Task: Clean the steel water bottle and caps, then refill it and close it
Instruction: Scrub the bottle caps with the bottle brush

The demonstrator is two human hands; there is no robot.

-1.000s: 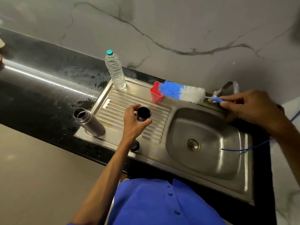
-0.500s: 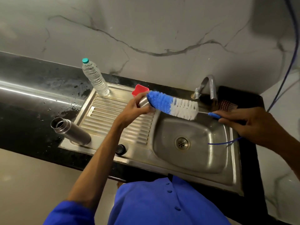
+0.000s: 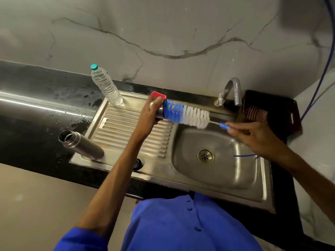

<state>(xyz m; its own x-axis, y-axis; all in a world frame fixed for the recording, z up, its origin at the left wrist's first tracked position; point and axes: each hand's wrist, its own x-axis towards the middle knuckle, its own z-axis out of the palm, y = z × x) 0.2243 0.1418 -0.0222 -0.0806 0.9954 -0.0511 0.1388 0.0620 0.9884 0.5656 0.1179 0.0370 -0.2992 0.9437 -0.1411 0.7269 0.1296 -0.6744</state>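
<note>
My left hand grips a steel cup-shaped cap on its side above the ribbed drainboard, its mouth turned right. The blue-and-white bottle brush has its blue tip pushed into that cap. My right hand pinches the brush's blue handle over the sink basin. The open steel bottle stands at the drainboard's front left corner. A small dark cap lies near the front edge, partly behind my left forearm.
A clear plastic water bottle with a green cap stands at the drainboard's back left. A red container sits behind my left hand. The tap arches over the sink. A dark basket sits right of the tap. The black counter is wet.
My left hand raised the cap from the drainboard and turned it toward the sink. My right hand brought the brush over and pushed its blue tip into the cap.
</note>
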